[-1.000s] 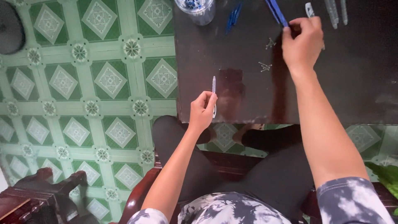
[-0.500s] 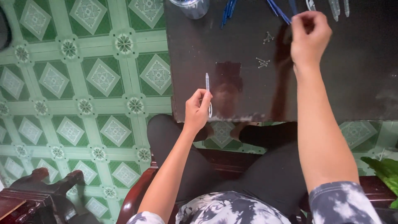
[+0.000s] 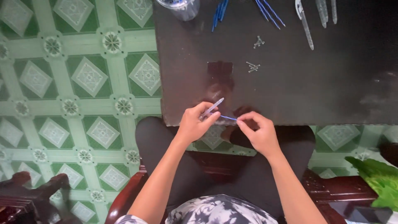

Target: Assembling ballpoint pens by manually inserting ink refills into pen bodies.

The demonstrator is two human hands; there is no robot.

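Note:
My left hand [image 3: 195, 123] grips a clear plastic pen barrel [image 3: 213, 107], tilted up to the right, over the near edge of the dark table [image 3: 331, 91]. My right hand [image 3: 259, 132] pinches a thin blue refill [image 3: 227, 118] whose tip meets the barrel at my left fingers. Both hands sit close together just in front of the table edge, above my lap. How far the refill is inside the barrel I cannot tell.
On the table lie more blue refills [image 3: 219, 10], clear pen barrels [image 3: 304, 23], two small clusters of metal springs [image 3: 253, 66] and a clear cup [image 3: 182, 6] at the far edge. Green patterned floor tiles lie left; a wooden chair arm [image 3: 37, 195] is at lower left.
My right hand has come back from the far side of the table with a blue refill and joined my left hand. The left hand has tilted the barrel toward it.

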